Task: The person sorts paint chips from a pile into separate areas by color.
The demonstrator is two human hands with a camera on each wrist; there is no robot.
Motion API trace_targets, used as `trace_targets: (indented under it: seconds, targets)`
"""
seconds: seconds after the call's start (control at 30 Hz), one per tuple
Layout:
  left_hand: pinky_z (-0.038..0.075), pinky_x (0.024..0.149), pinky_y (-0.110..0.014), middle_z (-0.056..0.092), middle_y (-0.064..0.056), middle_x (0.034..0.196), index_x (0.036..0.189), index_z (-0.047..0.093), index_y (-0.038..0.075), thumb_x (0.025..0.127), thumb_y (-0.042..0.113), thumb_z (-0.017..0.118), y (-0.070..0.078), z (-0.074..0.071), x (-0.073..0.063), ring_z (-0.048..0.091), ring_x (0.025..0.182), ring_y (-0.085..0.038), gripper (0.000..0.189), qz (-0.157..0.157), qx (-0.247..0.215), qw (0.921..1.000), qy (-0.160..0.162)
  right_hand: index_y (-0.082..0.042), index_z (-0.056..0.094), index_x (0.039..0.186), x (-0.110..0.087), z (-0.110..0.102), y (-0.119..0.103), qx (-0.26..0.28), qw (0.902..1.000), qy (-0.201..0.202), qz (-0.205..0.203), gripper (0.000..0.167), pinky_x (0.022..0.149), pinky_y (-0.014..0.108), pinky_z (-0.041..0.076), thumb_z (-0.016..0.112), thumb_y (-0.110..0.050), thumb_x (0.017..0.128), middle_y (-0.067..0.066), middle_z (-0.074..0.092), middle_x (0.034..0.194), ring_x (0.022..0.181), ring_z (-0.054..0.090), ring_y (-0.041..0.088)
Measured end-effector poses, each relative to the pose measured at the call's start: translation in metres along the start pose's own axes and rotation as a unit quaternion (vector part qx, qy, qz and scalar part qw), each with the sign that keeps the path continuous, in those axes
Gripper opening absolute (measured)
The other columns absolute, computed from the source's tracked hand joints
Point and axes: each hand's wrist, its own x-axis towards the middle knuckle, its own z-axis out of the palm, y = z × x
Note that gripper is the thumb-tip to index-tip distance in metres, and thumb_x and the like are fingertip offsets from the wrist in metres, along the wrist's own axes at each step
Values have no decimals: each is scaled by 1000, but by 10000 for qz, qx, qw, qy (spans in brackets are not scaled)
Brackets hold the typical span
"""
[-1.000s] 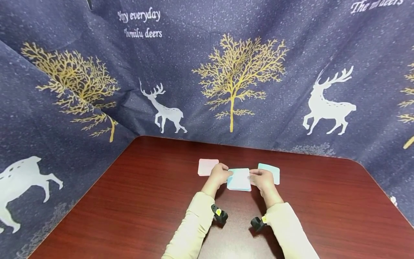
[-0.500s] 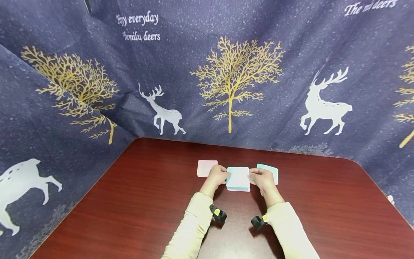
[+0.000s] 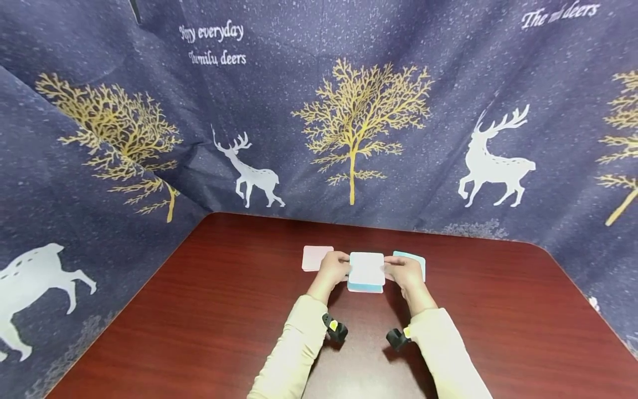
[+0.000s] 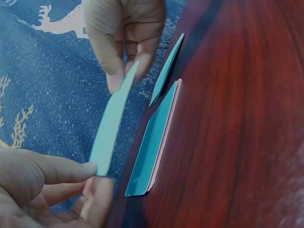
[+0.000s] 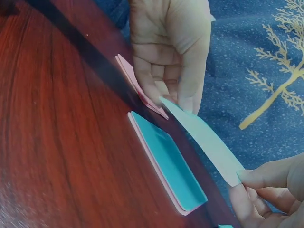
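Observation:
Thumb and fingers of my left hand [image 3: 335, 267] pinch the left edge of a pale blue square card [image 3: 366, 268] with rounded corners. My right hand [image 3: 406, 272] pinches its opposite edge. In both wrist views the card is raised apart from a small stack on the table, a blue card [image 4: 154, 142] over a pink card [image 5: 164, 183]. From the head view, only the near edge of that stack shows below the held card. Behind my left hand lies a small stack of pink cards [image 3: 314, 259]; behind my right hand, another blue card [image 3: 417, 259], partly hidden.
The cards lie toward the back of a glossy red-brown wooden table [image 3: 239, 288]. A dark blue cloth [image 3: 299, 83] printed with deer and trees hangs right behind its far edge. Black straps with small cameras [image 3: 338, 330] sit on both wrists.
Both hands have lifted the pale blue card upward, and more of the blue stack beneath now shows at its near edge. The head view has shifted slightly.

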Motion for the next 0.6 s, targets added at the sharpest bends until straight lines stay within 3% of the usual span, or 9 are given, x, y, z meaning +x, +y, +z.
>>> trace_targets:
  seconds: [0.23, 0.33, 0.43, 0.6]
  targets:
    - [56, 59, -28, 69, -21, 90, 102, 68, -7, 82, -5, 63, 3, 9, -2, 67, 71, -24, 21, 478, -182, 9972, 539, 9, 60, 120, -2, -8, -5, 343, 9992, 188, -92, 34, 78, 28, 56, 61, -1, 87, 24, 59, 119, 71, 65, 5]
    - [54, 57, -26, 70, -20, 87, 98, 68, -6, 82, -4, 65, 9, 12, 0, 66, 66, -21, 16, 569, -386, 9952, 701, 10, 59, 120, -3, -12, -7, 528, 9981, 261, -156, 35, 80, 32, 56, 61, 1, 86, 20, 64, 111, 69, 65, 6]
    - [54, 57, -25, 70, -18, 87, 96, 69, -3, 83, -3, 64, 16, 15, 0, 67, 67, -21, 14, 648, -361, 9943, 772, 9, 58, 121, -4, -17, -11, 513, 9981, 300, -171, 35, 84, 38, 55, 61, 1, 87, 14, 68, 100, 67, 66, 7]
    - [50, 55, -23, 71, -15, 86, 96, 70, -1, 82, -2, 64, 26, 21, 0, 66, 65, -20, 15, 734, -154, 9939, 814, 8, 58, 122, -4, -28, -13, 337, 9987, 344, -192, 36, 80, 35, 56, 60, -1, 87, 8, 65, 94, 64, 63, 6]
